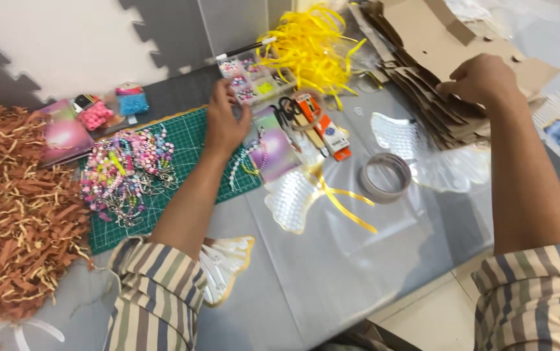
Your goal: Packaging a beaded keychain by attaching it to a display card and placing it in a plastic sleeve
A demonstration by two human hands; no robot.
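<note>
My left hand (225,120) reaches across the green cutting mat (189,140), its fingers at the edge of a clear compartment box of small beads (254,81); it holds nothing that I can see. A pile of colourful bead chains (127,172) lies on the mat to its left. My right hand (481,81) rests on a stack of flat brown cardboard pieces (423,45) at the far right, fingers curled over the top sheet. Both arms wear striped sleeves.
Brown paper shred (13,214) heaps at the left. Yellow ribbon (312,45), scissors (288,110), an orange cutter (322,127), a tape roll (385,177) and clear wing-shaped pieces (423,153) lie in the middle. Two bead packets (111,107) sit behind the mat.
</note>
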